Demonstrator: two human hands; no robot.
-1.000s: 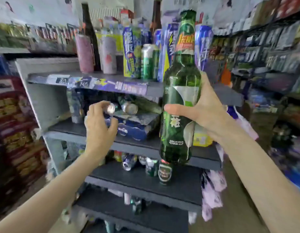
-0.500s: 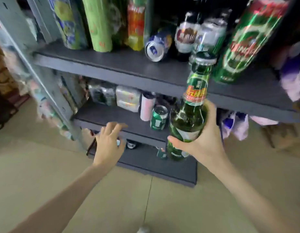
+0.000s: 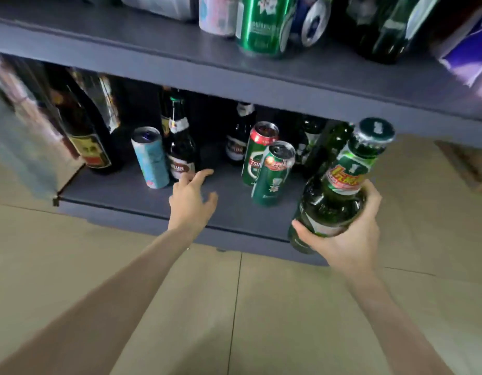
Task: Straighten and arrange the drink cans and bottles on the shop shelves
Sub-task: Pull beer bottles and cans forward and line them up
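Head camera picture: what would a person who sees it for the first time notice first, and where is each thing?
The eye goes first to the large green glass bottle, gripped by the right hand at the lower right, in front of the bottom shelf. Next comes the left hand, open and reaching over that shelf near a pale blue can. Two green cans stand between the hands.

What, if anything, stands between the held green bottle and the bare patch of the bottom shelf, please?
Two green cans stand just left of the bottle in the right hand; the left hand hovers over the bare patch of the shelf.
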